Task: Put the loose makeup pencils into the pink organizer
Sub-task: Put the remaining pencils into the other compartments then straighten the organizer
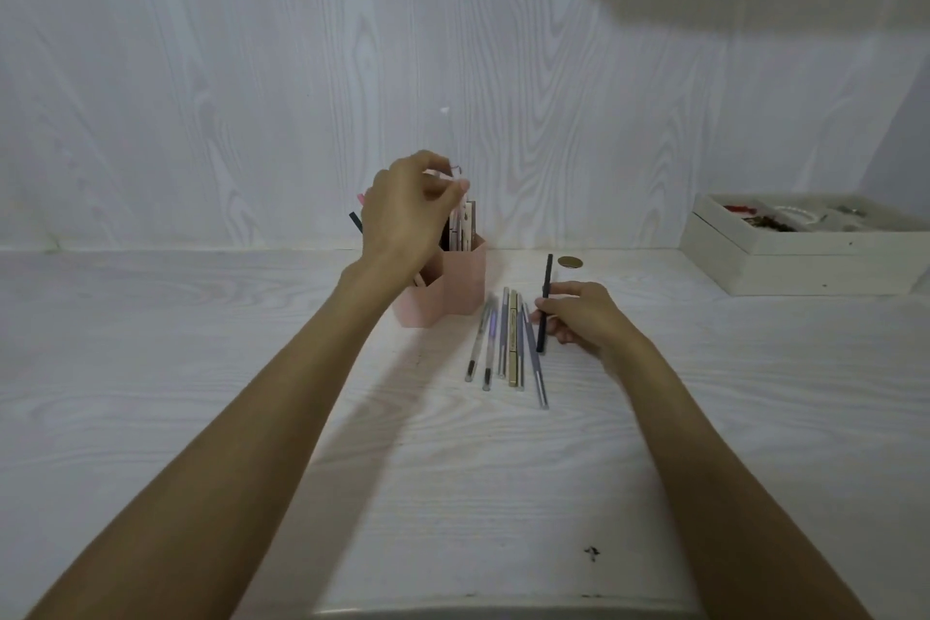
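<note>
Left hand (405, 206) over pink organizer (443, 287), fingertips pinching pale pencil (455, 196) above its opening. Right hand (578, 312) grips black pencil (544, 302) – loose pencils (508, 342) lie on table (201, 368) just left of those fingers. Lettering on gold one too blurry to read.

Left hand (402, 206) hides organizer (448, 287) contents

The bench (201, 368) is whitish with pale wood grain, and the wall (251, 66) behind its far edge shows the same pattern. The organizer (453, 287) is pink. Beside it lie loose pencils (503, 342) in grey, lilac and gold; another pencil (544, 302) is black. Near the bench's right edge, the box (805, 262) is cream-white.
</note>
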A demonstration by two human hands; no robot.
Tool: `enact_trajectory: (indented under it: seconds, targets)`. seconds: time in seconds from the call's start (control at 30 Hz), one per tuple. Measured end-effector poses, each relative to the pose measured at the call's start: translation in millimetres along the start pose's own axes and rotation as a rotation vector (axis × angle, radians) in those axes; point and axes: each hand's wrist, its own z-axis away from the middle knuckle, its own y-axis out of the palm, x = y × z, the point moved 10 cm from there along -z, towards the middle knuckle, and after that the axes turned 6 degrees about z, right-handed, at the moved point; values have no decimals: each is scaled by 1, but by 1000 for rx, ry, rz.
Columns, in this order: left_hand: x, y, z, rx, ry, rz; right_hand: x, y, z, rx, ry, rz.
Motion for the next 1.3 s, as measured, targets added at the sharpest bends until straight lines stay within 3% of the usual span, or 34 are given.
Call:
enact_trajectory:
  seconds: [0.23,0.37,0.5,0.7,0.9,1.13,1.3]
  targets:
    - [20,32,-5,163,-14,-410,7,-6,-1,-57,-47,-50]
    - [32,45,-5,287,-79,-509,11,-8,0,-59,-70,-19]
    - [28,40,-9,239,-41,-553,16,-9,2,-55,-77,2]
    - [12,23,17,96,63,-411,21,-8,3,-70,-91,-5]
    - [70,62,78,449,-133,-370,32,-17,6,-161,-243,-75]
    - [97,66,86,492,-276,-245,72,-11,19,-141,-464,-177]
    - [99,63,84,487,-292,-208,129,-2,26,-297,-661,75]
